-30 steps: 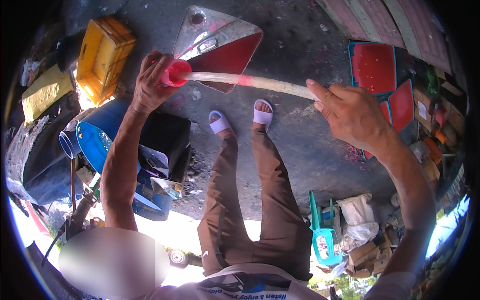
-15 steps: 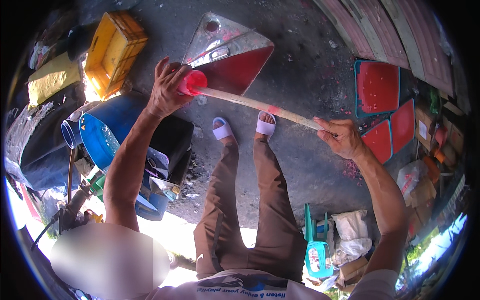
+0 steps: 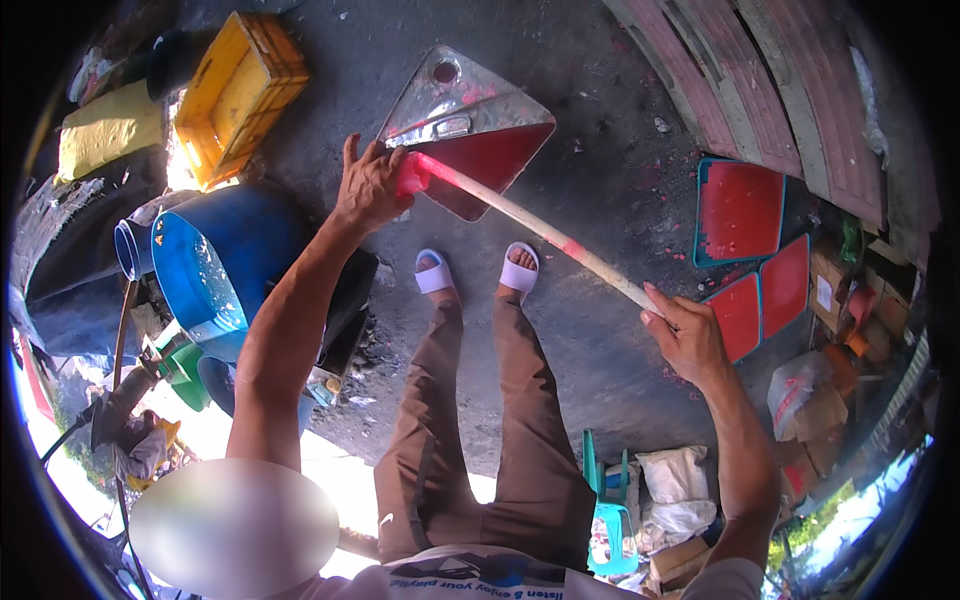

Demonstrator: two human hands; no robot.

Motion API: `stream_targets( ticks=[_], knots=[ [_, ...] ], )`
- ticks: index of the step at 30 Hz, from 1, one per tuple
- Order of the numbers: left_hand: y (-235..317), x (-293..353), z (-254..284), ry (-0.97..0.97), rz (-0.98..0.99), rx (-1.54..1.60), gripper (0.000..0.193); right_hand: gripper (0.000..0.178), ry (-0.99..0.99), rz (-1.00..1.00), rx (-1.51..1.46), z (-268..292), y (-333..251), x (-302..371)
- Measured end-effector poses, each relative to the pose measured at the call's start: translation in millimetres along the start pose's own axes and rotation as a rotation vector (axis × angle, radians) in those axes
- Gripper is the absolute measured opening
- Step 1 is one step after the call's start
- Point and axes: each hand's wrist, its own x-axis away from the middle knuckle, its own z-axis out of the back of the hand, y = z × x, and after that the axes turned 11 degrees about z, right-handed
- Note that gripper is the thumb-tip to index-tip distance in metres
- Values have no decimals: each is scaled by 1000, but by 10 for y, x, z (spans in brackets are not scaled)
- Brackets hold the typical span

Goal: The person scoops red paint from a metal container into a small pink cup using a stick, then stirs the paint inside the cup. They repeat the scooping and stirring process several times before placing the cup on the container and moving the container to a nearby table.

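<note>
The stick [image 3: 520, 217] slants in the air above the floor [image 3: 600, 395], its reddened end at the red cup [image 3: 411, 176]. Your left hand [image 3: 371, 190] holds the cup; your right hand [image 3: 688, 335] grips the stick's other end. A half-red sheet [image 3: 488, 158] lies beyond. Toward the floor's left edge sits a yellow crate [image 3: 222, 105]; toward its right, red panels [image 3: 741, 210].
</note>
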Motion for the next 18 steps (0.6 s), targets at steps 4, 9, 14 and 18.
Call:
stream_targets(
  ticks=[4,9,14,18],
  knots=[
    [158,-91,84,-112,-3,-86,69,37,-65,-8,210,216,-363,-84],
    [112,-134,150,7,-221,-71,63,38,-79,123,279,189,-423,-445],
    [22,-179,-14,59,-301,-105,64,39,-83,122,336,25,-461,-559],
    [1,-217,-180,72,-268,-121,66,37,-130,38,372,23,-550,-469]
  ],
)
